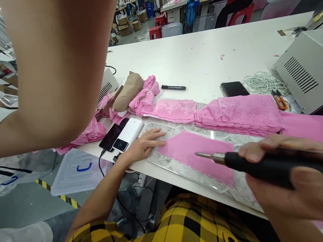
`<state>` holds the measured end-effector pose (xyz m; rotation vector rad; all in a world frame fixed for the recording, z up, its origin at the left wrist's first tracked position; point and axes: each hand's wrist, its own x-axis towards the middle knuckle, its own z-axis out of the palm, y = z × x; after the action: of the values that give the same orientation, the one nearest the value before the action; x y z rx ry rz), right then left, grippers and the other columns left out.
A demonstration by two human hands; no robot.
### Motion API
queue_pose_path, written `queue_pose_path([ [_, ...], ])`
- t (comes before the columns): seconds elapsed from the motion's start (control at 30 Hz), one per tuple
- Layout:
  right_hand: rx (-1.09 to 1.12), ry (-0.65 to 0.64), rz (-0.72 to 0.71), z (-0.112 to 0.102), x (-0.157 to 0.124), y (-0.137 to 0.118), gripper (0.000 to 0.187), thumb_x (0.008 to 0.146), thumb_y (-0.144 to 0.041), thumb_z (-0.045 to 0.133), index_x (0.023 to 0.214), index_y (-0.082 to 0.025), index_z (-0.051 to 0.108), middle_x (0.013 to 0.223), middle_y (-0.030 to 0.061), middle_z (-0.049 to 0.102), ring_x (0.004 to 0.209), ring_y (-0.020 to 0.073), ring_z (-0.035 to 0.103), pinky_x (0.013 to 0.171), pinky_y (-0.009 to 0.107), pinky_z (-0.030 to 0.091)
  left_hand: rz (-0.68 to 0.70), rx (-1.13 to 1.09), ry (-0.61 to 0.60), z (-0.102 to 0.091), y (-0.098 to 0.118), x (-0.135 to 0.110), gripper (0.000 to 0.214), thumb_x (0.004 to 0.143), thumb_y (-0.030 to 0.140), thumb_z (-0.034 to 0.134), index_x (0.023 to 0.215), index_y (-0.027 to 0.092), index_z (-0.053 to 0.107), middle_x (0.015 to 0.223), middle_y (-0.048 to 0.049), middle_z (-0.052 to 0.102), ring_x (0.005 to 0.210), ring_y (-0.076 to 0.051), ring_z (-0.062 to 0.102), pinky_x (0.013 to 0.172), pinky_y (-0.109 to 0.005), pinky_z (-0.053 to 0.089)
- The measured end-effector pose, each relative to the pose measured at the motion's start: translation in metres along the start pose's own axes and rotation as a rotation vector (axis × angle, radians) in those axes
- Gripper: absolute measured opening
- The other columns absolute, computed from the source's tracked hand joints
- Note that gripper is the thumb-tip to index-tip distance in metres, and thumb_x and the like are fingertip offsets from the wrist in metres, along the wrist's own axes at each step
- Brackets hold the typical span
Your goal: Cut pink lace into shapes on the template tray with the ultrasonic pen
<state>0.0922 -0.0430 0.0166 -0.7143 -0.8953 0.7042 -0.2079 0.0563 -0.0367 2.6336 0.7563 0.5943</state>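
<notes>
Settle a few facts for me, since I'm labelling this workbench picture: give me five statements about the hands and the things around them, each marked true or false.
1. The right hand holds a black tool with a pointed metal tip. True.
2. The left hand is wrapped around a marker. False: it rests at the left end of the flat pink piece.
3. The pink lace stack lies farther from the wearer than the flat pink piece. True.
4. The orange-handled snips lie on the floor. False: they are on the table, beside the grey box.
5. A white device with a dark display lies on the table. True.
</notes>
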Motion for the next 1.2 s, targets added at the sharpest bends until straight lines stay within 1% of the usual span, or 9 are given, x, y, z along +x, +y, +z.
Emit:
queue_pose_path([
  [0.07,0.102,-0.077,-0.016,0.025,0.002,0.010,0.017,0.074,-0.030,0.071,0.089,-0.023,0.067,0.083,0.0019,0.060,0.057,0.0146,0.058,0.056,0.039,0.049,0.013,0.020,-0.002,0.001,0.000,-0.001,0.053,0.084,-0.005,0.037,0.114,0.024,0.069,0.136,-0.0048,0.058,0.138,-0.022,0.042,0.112,-0.051,0.039],
  [0.17,0.179,-0.159,0.007,0.048,-0.001,0.028,0.015,0.081,-0.027,0.066,0.096,-0.024,0.064,0.088,0.0006,0.061,0.062,0.0136,0.060,0.061,0.036,0.051,0.032,0.051,-0.010,0.002,0.001,-0.001,0.054,0.083,-0.006,0.037,0.116,0.023,0.068,0.137,-0.0055,0.057,0.138,-0.023,0.041,0.112,-0.051,0.038],
  [0.27,0.182,-0.220,0.025,0.062,-0.006,0.043,0.016,0.083,-0.028,0.064,0.098,-0.025,0.061,0.090,-0.0002,0.061,0.065,0.0140,0.061,0.066,0.037,0.052,0.016,0.081,-0.035,0.002,0.001,-0.001,0.054,0.083,-0.006,0.038,0.119,0.024,0.067,0.139,-0.0056,0.055,0.139,-0.024,0.041,0.112,-0.051,0.038],
  [0.37,0.185,-0.239,0.036,0.070,-0.010,0.053,0.016,0.083,-0.028,0.063,0.098,-0.025,0.060,0.090,-0.0001,0.060,0.066,0.0141,0.061,0.068,0.037,0.052,0.021,0.094,-0.030,0.003,0.000,-0.002,0.055,0.083,-0.006,0.038,0.119,0.025,0.066,0.140,-0.0045,0.054,0.139,-0.023,0.040,0.112,-0.050,0.038],
  [0.5,0.197,-0.255,0.040,0.079,-0.013,0.059,0.016,0.082,-0.029,0.064,0.097,-0.024,0.058,0.088,-0.0004,0.058,0.064,0.0132,0.060,0.067,0.036,0.052,0.038,0.099,-0.018,0.006,-0.003,-0.004,0.053,0.083,-0.004,0.040,0.118,0.026,0.066,0.141,-0.0040,0.054,0.139,-0.022,0.040,0.113,-0.050,0.037],
  [0.73,0.145,-0.275,0.031,0.084,-0.014,0.065,0.015,0.083,-0.030,0.062,0.095,-0.024,0.057,0.089,-0.0006,0.058,0.064,0.0135,0.059,0.068,0.037,0.051,-0.018,0.073,-0.041,0.008,-0.001,-0.005,0.049,0.086,-0.001,0.042,0.117,0.027,0.068,0.141,-0.0046,0.054,0.139,-0.025,0.040,0.112,-0.052,0.037],
  [0.87,0.160,-0.252,0.043,0.085,-0.015,0.065,0.012,0.082,-0.027,0.061,0.094,-0.023,0.059,0.088,-0.0005,0.059,0.064,0.0135,0.058,0.067,0.037,0.050,-0.019,0.066,-0.037,0.008,0.000,-0.005,0.050,0.083,-0.003,0.042,0.114,0.026,0.070,0.140,-0.0047,0.054,0.138,-0.025,0.041,0.113,-0.050,0.036],
  [0.97,0.158,-0.250,0.038,0.087,-0.016,0.065,0.012,0.082,-0.027,0.061,0.093,-0.023,0.060,0.086,-0.0007,0.058,0.062,0.0136,0.057,0.067,0.037,0.049,-0.034,0.064,-0.049,0.009,0.000,-0.006,0.054,0.080,-0.005,0.042,0.115,0.027,0.069,0.141,-0.0042,0.053,0.139,-0.026,0.040,0.113,-0.051,0.035],
  [1.2,0.124,-0.250,0.032,0.089,-0.018,0.067,0.012,0.081,-0.027,0.061,0.092,-0.023,0.059,0.085,-0.0008,0.058,0.062,0.0141,0.058,0.066,0.037,0.049,-0.029,0.081,-0.051,0.010,0.000,-0.006,0.054,0.080,-0.004,0.044,0.116,0.028,0.069,0.142,-0.0033,0.052,0.139,-0.026,0.039,0.113,-0.051,0.035],
])
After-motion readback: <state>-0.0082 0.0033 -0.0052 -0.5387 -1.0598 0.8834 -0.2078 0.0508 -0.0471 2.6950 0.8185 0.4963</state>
